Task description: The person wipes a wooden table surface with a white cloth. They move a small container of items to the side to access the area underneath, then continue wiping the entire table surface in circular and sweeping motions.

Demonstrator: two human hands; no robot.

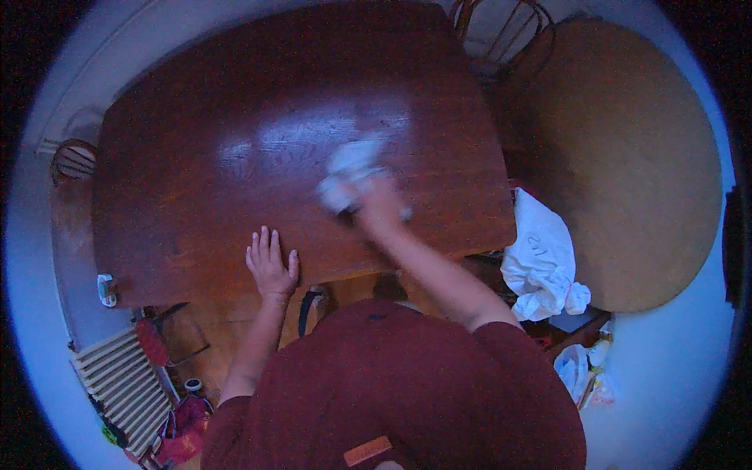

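wooden table [180, 196]: left hand [272, 272] spread at near edge; right hand [379, 207] clutching white cloth [354, 159] near middle; wiping apparently unfinished.

I have room to pass a hand over the far half of the dark wooden table [266, 184] and across its left part. At its middle, the right hand [380, 205] and a blurred pale cloth [354, 159] block my way; at its near edge, the spread left hand [270, 269] does too. A small white-and-green object [106, 290] sits at its near left corner. Just off its near right corner, a white bag [540, 243] bulges; to its right, a round brown board [634, 172] limits me.
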